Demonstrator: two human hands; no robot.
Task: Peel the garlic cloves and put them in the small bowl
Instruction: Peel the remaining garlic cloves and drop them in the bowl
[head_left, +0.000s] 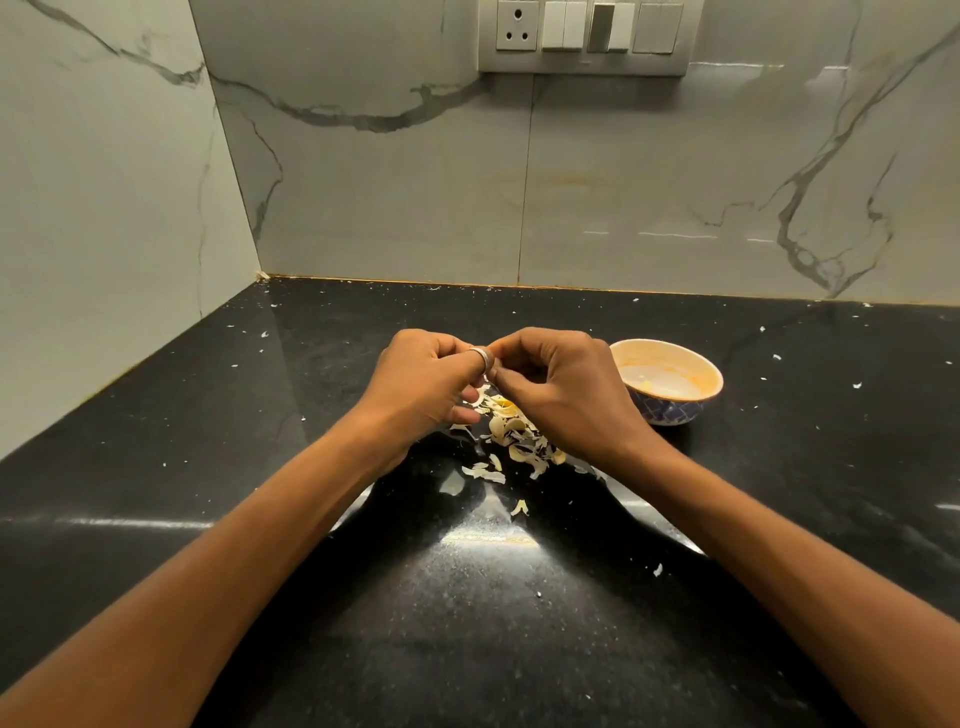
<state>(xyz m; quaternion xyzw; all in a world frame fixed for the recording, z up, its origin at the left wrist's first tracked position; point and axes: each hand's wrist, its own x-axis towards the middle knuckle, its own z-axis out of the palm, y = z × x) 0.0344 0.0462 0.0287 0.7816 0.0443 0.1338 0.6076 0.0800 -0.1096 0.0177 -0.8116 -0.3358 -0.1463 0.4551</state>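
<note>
Table (208, 467): black, glossy, flecked with skin scraps. Left hand (421, 395): ring on one digit, fingers curled in narrow, tips pinching a clove (492, 355) that is mostly hidden. Peels (511, 441): loose pale heap on the table directly beneath both hands. Right hand (566, 395): fingers curled narrow, tips meeting the left hand's on the same clove. Bowl (670, 413): small, patterned outside, just right of the right hand, holding pale pieces.
</note>
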